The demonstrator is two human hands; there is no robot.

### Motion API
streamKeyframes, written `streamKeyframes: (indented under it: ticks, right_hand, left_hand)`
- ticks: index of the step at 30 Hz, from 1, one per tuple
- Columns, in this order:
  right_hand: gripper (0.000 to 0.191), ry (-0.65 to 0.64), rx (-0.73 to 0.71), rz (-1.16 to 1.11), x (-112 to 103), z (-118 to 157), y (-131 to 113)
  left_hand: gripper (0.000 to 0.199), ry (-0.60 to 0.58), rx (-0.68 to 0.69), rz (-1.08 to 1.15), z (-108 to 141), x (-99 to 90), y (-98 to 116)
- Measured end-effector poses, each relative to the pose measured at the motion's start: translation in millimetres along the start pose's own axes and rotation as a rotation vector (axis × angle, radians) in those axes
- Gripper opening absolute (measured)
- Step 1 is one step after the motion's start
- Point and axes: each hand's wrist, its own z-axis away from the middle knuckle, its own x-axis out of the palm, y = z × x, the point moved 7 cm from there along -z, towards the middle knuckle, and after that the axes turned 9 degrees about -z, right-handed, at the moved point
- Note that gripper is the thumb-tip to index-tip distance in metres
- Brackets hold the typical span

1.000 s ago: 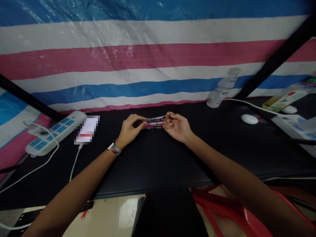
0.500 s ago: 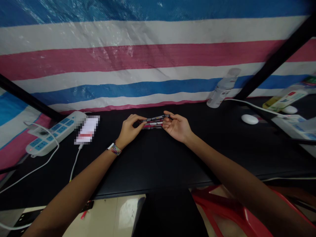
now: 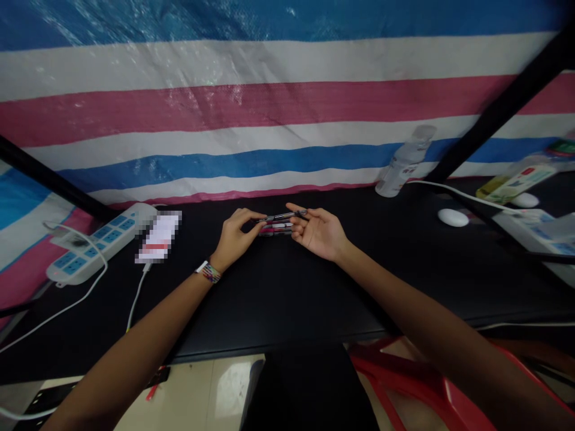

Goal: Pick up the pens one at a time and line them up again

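My left hand [image 3: 239, 233] pinches the left end of a dark, partly clear pen [image 3: 284, 215] between thumb and fingertips. At the pen's right end is my right hand [image 3: 322, 232], palm turned up, its thumb against the pen and its index finger stretched out behind it. The pen slants slightly upward to the right. Just below it, more pens [image 3: 276, 228] with pink, white and dark parts lie side by side on the black table [image 3: 287, 293]. Their right ends are hidden by my right fingers.
On the left are a power strip [image 3: 105, 242] and a blurred-out phone [image 3: 159, 236] on a white cable. A clear bottle [image 3: 402, 164], a white mouse-like object [image 3: 453, 217] and a bottle of yellow liquid [image 3: 516, 179] stand right. Striped sheeting [image 3: 269, 108] hangs behind. A red stool [image 3: 404, 371] is below.
My right hand has shifted slightly left, and its index finger now stretches out behind the pen. The pen's right end sits a little lower and further left. My left hand stays put.
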Motion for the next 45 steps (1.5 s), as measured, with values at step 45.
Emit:
streamKeyframes:
  ticks: [45]
  right_hand:
    - [0.032,-0.063,-0.089,0.006,10,4,-1]
  left_hand:
    - [0.014,-0.037,0.053,-0.019,1,3.1,6]
